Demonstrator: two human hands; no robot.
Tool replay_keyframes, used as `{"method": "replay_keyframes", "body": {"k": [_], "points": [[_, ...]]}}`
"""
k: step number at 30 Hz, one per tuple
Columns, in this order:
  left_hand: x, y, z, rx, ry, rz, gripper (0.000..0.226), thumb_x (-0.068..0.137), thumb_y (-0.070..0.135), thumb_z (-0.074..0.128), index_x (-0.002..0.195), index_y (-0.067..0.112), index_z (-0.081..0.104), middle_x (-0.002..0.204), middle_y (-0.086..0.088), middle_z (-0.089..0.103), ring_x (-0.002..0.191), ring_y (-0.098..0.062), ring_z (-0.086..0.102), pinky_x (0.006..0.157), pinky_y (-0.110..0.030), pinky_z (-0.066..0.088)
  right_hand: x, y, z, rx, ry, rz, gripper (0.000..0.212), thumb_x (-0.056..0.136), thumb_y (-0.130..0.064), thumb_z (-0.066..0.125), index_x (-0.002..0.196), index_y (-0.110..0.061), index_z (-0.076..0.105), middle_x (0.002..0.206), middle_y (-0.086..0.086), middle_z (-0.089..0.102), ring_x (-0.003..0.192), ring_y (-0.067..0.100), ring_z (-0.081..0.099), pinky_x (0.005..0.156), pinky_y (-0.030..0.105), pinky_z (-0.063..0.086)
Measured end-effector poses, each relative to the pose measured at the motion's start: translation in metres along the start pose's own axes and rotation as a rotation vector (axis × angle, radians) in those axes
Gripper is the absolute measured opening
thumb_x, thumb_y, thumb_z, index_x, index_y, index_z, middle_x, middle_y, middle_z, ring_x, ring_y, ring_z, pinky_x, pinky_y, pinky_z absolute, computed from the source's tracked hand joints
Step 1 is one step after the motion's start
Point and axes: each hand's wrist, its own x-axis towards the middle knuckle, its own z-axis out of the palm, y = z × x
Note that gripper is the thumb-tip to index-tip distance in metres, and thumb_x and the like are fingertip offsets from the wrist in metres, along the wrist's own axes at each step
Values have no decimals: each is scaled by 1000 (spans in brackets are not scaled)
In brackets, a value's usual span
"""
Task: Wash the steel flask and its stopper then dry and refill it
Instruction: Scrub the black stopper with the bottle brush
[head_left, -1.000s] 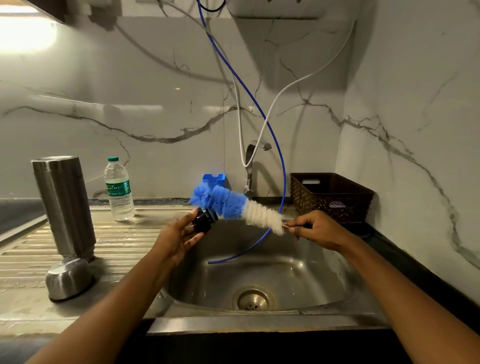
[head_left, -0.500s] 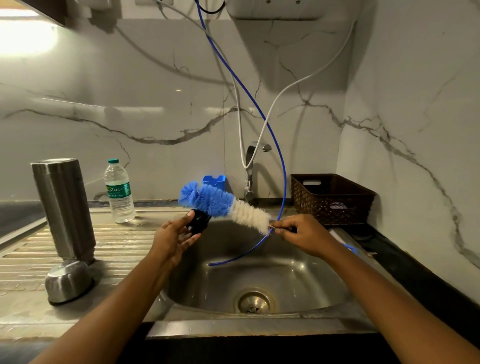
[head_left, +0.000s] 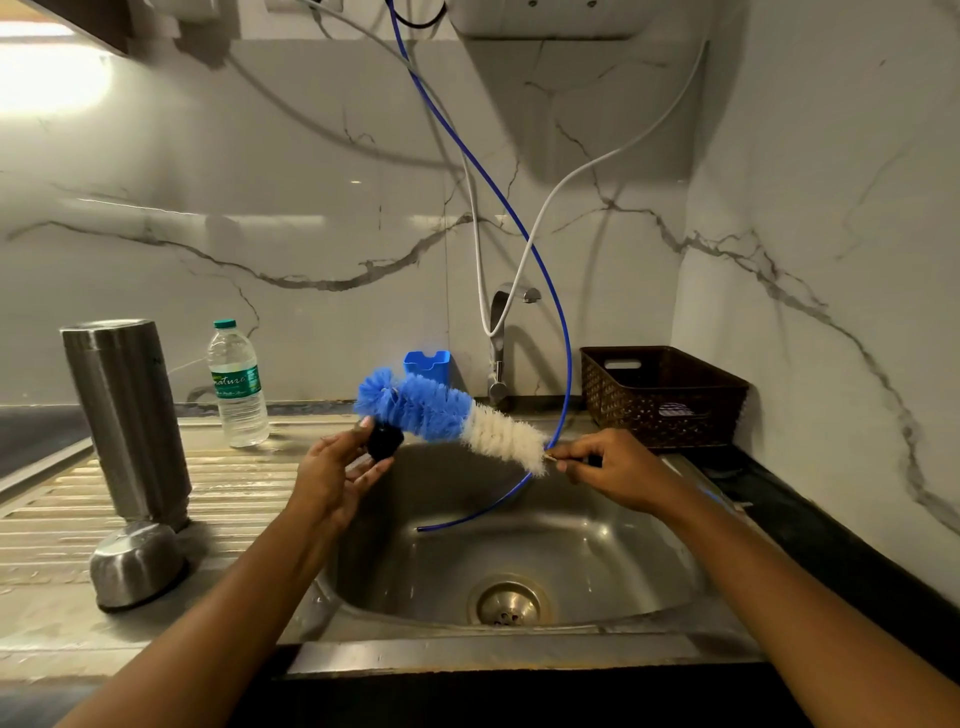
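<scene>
- The steel flask (head_left: 124, 421) stands on the left part of the draining board (head_left: 57, 525), well apart from both hands; it looks to be turned mouth down, though I cannot be sure
- Judging by its look, the flask is stiff, fairly heavy and smooth, so likely slippery when wet; a whole-hand hold round the middle of the body should suit it best
- A steel cup (head_left: 136, 564) lies upside down just in front of the flask, towards the front edge of the board
- A water bottle (head_left: 238, 384) with its cap on stands at the back edge of the board, right of the flask
- The left hand (head_left: 332, 473), over the left rim of the sink (head_left: 597, 551), pinches the black stopper (head_left: 384, 441) between thumb and fingertips
- The stopper seems small, light and hard; held by its sides it leaves the top free, but soap could make it slip
- The brush (head_left: 447, 421) lies slanted above the sink, its blue bristles touching the stopper and its white bristles towards the right
- A blue hose (head_left: 519, 218) hangs down past the tap (head_left: 501, 343) at the back edge and ends inside the sink; no running water shows
- The right hand (head_left: 618, 467), fingers curled, grips the thin handle of the brush just beside the white bristles
- A dark basket (head_left: 660, 395) sits at the back right corner
</scene>
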Motion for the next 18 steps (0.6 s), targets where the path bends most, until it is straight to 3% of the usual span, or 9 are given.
{"method": "replay_keyframes", "body": {"k": [4,8,14,18], "points": [[-4,-3,6,-5,-25,21,36,88,14,62,120,5,48,112,-18,61,92,-27,65,60,-29,60,5,-4,8,38,4,0,27,88,-19,63,115,-19,67,92,5,72,85,16,66,80,27,51],[2,4,-4,-76,17,17,26,88,17,64,109,8,51,121,-22,59,104,-32,62,67,-33,60,-1,7,-6,59,-22,38,25,88,-13,63,112,-16,68,86,4,71,79,11,63,75,22,50],[-2,-2,4,-61,-33,29,49,89,17,61,132,0,46,118,-19,61,100,-29,64,59,-27,58,3,1,8,83,-6,31,26,89,-17,62,115,-19,66,95,4,72,86,17,64,80,30,50],[-2,0,2,-124,-38,6,43,89,18,61,127,3,50,120,-18,59,103,-29,62,61,-28,58,-2,11,-2,107,-5,63,27,89,-14,63,115,-18,66,85,-15,65,81,4,60,74,17,46]]}}
